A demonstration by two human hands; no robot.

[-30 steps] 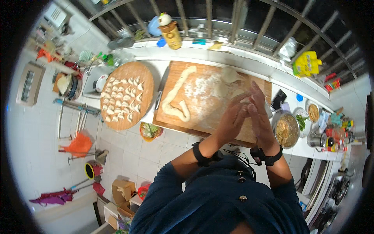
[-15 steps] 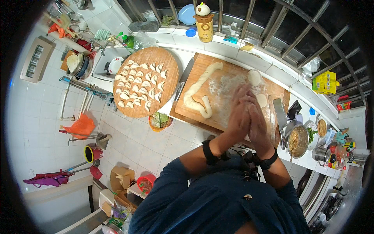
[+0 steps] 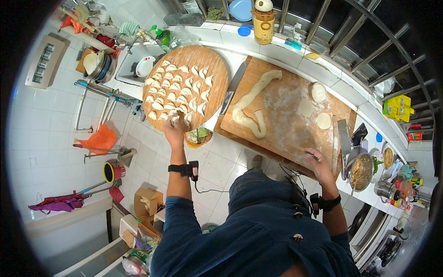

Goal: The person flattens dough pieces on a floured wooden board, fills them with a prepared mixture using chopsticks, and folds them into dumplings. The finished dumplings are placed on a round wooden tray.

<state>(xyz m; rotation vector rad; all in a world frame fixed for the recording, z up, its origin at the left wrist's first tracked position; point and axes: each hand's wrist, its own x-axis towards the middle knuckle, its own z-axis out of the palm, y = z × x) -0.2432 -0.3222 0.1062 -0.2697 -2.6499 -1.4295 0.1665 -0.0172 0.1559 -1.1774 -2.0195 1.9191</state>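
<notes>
My left hand (image 3: 173, 131) is at the near edge of a round wooden board (image 3: 213, 92). Its fingertips close on a small pale dumpling (image 3: 174, 118), partly hidden by them. Rows of folded dumplings (image 3: 171, 96) cover much of the board. My right hand (image 3: 318, 161), fingers apart and slightly curled, holds nothing over the near right part of a floured rectangular board (image 3: 288, 131). On that board a long dough rope (image 3: 244, 101) lies bent at the left, and flat dough rounds (image 3: 324, 121) lie at the right.
A knife (image 3: 234, 85) lies between the boards. A cleaver (image 3: 344, 143) and a metal bowl of filling (image 3: 360, 168) are at the right. Below the round board is a basket of greens (image 3: 198, 137). A yellow canister (image 3: 264, 27) stands on the sill.
My hands, pressed together over the rectangular board before, are now apart. The left has gone to the round board; the right has moved toward the near right edge and its fingers are spread.
</notes>
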